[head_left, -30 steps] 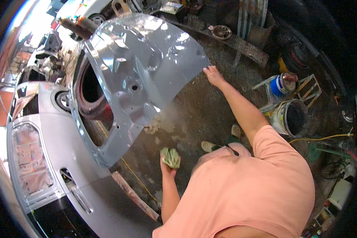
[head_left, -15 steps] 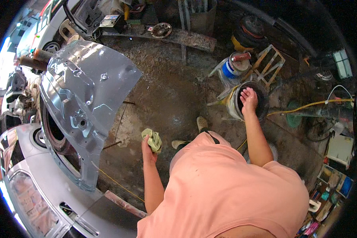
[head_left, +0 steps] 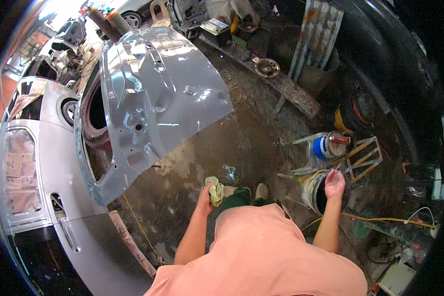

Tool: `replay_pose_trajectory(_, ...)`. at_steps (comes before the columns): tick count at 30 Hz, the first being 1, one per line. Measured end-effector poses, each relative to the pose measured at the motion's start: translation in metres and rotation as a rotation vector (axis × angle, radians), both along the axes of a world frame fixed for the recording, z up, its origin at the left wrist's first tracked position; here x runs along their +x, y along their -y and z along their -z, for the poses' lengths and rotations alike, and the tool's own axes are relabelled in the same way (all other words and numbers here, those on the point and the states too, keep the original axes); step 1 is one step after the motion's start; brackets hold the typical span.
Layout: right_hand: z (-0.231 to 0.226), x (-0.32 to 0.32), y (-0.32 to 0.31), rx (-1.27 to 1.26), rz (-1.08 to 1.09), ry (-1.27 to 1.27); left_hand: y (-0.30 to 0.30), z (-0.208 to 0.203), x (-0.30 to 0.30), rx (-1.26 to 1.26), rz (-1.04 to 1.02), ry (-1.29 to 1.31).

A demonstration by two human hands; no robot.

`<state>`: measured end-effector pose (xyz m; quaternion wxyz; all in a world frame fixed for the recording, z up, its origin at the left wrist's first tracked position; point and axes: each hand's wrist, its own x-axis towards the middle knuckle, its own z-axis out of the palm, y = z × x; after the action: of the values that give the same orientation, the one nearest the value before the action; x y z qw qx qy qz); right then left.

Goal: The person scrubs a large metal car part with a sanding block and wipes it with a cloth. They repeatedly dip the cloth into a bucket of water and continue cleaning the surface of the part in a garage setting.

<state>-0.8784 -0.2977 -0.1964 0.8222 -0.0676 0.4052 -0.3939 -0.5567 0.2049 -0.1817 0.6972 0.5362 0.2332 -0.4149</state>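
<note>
The left hand (head_left: pixel 205 199) is grasping a probably soft, light cloth (head_left: pixel 215 191), best held by its folds; the right hand (head_left: pixel 335 183) is hovering, unclenched, over a bucket (head_left: pixel 309 193).

we see strong light entering at the upper left, where the view washes out to white. we note glare on the grey metal panel (head_left: pixel 190 81) and deep shadow along the dark surface (head_left: pixel 399 84) at right. the pale cloth (head_left: pixel 215 191) is moderately lit; fisheye distortion curves edges toward a black rim.
</note>
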Motion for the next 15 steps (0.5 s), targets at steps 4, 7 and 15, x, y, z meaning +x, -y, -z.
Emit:
replay_pose_trajectory(4,-0.114,0.169,-0.042,-0.058,-0.435,0.097,-0.007,0.032,0.009,-0.052,-0.076,-0.178)
replay_pose_trajectory(7,-0.186,0.345,-0.107,0.013,-0.720,0.443,-0.013,0.032,0.020,-0.056,-0.084,-0.177)
replay_pose_trajectory(15,-0.192,0.693,-0.263,-1.220,-0.870,-0.084,-0.083,0.058,0.039,-0.096,-0.312,-0.195)
